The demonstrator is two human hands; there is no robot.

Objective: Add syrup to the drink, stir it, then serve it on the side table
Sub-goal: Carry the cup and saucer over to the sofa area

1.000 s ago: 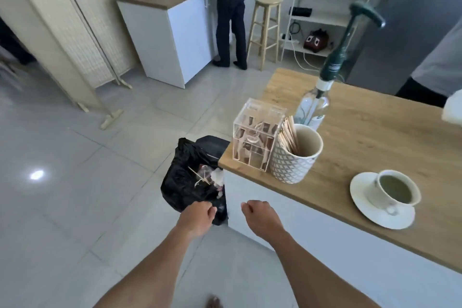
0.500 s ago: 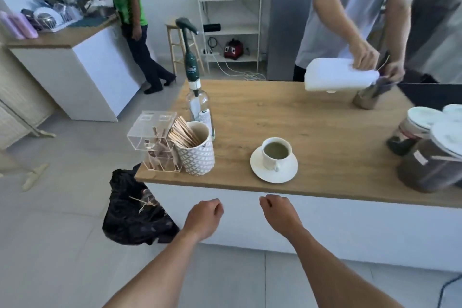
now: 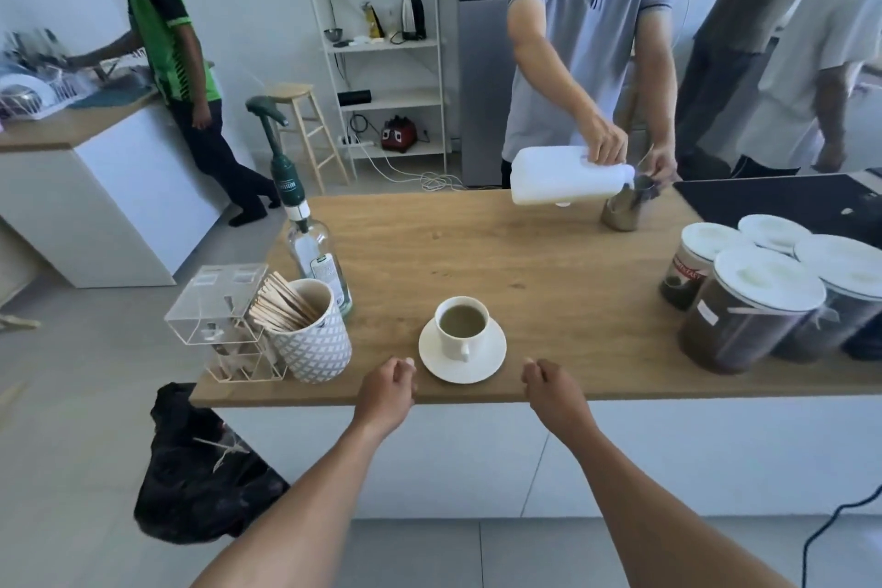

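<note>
A white cup (image 3: 462, 326) of pale brown drink stands on a white saucer (image 3: 491, 356) near the front edge of the wooden counter (image 3: 525, 272). A clear syrup bottle (image 3: 319, 260) with a tall dark green pump stands at the counter's left. In front of it a patterned white holder (image 3: 317, 344) is filled with wooden stir sticks (image 3: 281, 303). My left hand (image 3: 387, 389) is loosely curled at the counter edge, just left of the saucer, holding nothing. My right hand (image 3: 553, 389) is curled the same way to the saucer's right.
A clear acrylic box (image 3: 219, 315) sits at the counter's left corner, with a black rubbish bag (image 3: 200, 473) on the floor below. Several lidded jars (image 3: 749, 310) crowd the right. Across the counter a person pours from a white jug (image 3: 568, 174) into a glass (image 3: 623, 210). Another person stands at the far sink.
My view has swung right from the floor and rubbish bag to face the counter. Both hands have risen to the counter's front edge, either side of the saucer.
</note>
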